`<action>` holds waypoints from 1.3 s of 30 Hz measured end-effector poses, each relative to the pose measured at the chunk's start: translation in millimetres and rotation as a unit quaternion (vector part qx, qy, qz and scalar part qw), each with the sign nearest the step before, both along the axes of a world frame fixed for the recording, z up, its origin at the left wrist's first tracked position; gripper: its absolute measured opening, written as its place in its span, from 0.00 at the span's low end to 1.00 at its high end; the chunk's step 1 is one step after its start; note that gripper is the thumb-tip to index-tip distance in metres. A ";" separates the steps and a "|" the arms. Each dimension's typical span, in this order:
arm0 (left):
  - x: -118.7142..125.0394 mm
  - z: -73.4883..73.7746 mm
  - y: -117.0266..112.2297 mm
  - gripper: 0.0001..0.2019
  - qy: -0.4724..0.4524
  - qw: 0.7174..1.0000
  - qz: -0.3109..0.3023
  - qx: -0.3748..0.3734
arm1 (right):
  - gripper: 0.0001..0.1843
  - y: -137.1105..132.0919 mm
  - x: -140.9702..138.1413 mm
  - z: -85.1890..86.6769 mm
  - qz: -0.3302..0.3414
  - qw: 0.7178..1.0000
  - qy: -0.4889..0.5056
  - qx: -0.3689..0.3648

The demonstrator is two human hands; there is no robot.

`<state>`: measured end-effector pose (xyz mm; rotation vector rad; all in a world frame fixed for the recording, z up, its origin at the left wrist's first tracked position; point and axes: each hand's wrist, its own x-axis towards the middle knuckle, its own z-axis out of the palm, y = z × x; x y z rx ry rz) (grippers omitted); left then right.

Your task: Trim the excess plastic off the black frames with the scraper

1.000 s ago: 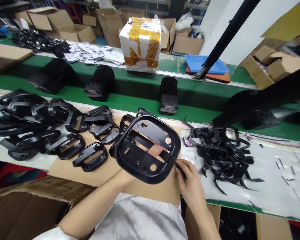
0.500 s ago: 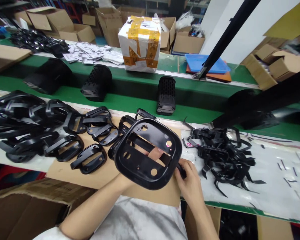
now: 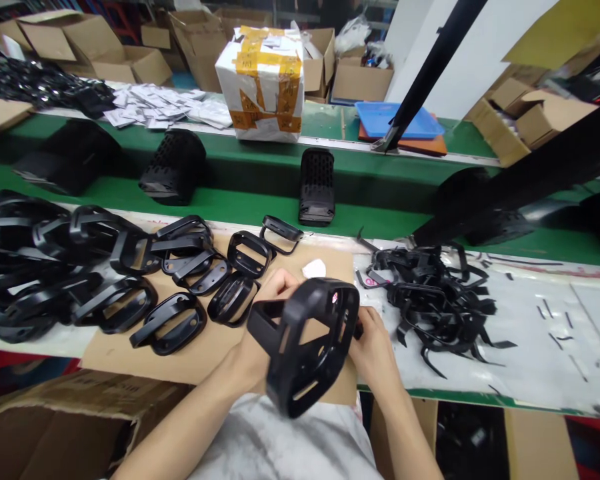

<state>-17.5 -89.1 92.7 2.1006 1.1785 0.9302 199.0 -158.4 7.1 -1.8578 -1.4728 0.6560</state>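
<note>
I hold a black plastic frame point(image 3: 307, 347) with cut-out slots edge-on above a cardboard sheet point(image 3: 215, 340). My left hand point(image 3: 267, 313) grips it from behind, fingers curled round its upper edge. My right hand point(image 3: 373, 343) is closed against the frame's right edge, pinching a small dark object that I cannot make out. Just beyond the frame a small white piece point(image 3: 314, 269) lies on the cardboard.
Several black ring-shaped parts point(image 3: 105, 273) are piled to the left. A heap of thin black trimmings point(image 3: 430, 300) lies to the right. Black perforated housings point(image 3: 317, 187) stand on the green conveyor point(image 3: 230, 200). A taped white box point(image 3: 260, 83) and cardboard cartons sit behind.
The frame has been turned from lying face-up to standing edge-on and has dropped lower. My right hand stays at its right edge. The white piece behind it is now uncovered.
</note>
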 end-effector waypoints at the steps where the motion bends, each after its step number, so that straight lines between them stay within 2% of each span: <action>1: 2.9 -1.5 4.3 0.11 -0.017 1.000 0.012 0.004 | 0.14 -0.8 0.8 4.8 0.003 0.999 0.033 0.004; 3: 8.2 -3.5 10.2 0.15 -0.022 0.998 0.022 0.059 | 0.18 -4.3 0.0 18.8 0.020 0.990 0.137 0.019; 5: 12.5 -5.3 10.7 0.16 -0.010 0.994 0.011 0.110 | 0.24 -9.0 -4.9 36.1 0.050 0.965 0.254 0.026; 8: 16.5 -9.0 2.6 0.14 -0.001 0.992 -0.007 0.125 | 0.24 -13.2 -17.5 59.0 0.076 0.934 0.348 0.008; 11: 17.7 -12.4 -6.8 0.12 -0.046 0.996 -0.021 0.079 | 0.15 -12.0 -27.2 70.5 0.056 0.946 0.317 0.036; 14: 15.3 -14.2 -11.5 0.09 -0.134 0.987 -0.062 -0.065 | 0.13 -9.7 -27.5 72.0 0.043 0.966 0.239 0.093; 16: 10.8 -16.0 -13.2 0.08 -0.205 0.951 -0.087 -0.214 | 0.13 -9.4 -24.7 70.4 0.053 0.969 0.216 0.106; 19: 0.0 -20.8 -18.1 0.15 -0.310 0.845 -0.111 -0.422 | 0.14 -9.6 -20.9 68.0 0.071 0.970 0.202 0.112; 21: -7.7 -24.4 -23.7 0.23 -0.359 0.775 -0.133 -0.502 | 0.15 -8.9 -19.3 67.5 0.072 0.974 0.186 0.112; 22: -10.9 -25.9 -27.1 0.24 -0.371 0.753 -0.141 -0.524 | 0.14 -8.3 -18.7 67.6 0.073 0.976 0.175 0.107; 24: -14.6 -28.3 -33.8 0.22 -0.377 0.738 -0.145 -0.540 | 0.14 -7.0 -17.5 68.1 0.083 0.979 0.156 0.097; 27: -12.6 -30.2 -41.3 0.18 -0.394 0.737 -0.135 -0.533 | 0.16 -6.0 -15.4 68.6 0.090 0.982 0.129 0.106; 32: -3.0 -30.8 -45.2 0.20 -0.436 0.693 -0.149 -0.554 | 0.21 -6.3 -8.2 70.3 0.122 0.976 0.129 0.126; 37: -3.1 -25.9 -48.6 0.22 -0.422 0.680 -0.167 -0.575 | 0.18 -10.2 -0.7 73.7 0.143 0.969 0.115 0.169; 39: -5.6 -21.0 -49.6 0.22 -0.409 0.686 -0.174 -0.575 | 0.20 -14.2 -1.4 73.7 0.136 0.967 0.116 0.184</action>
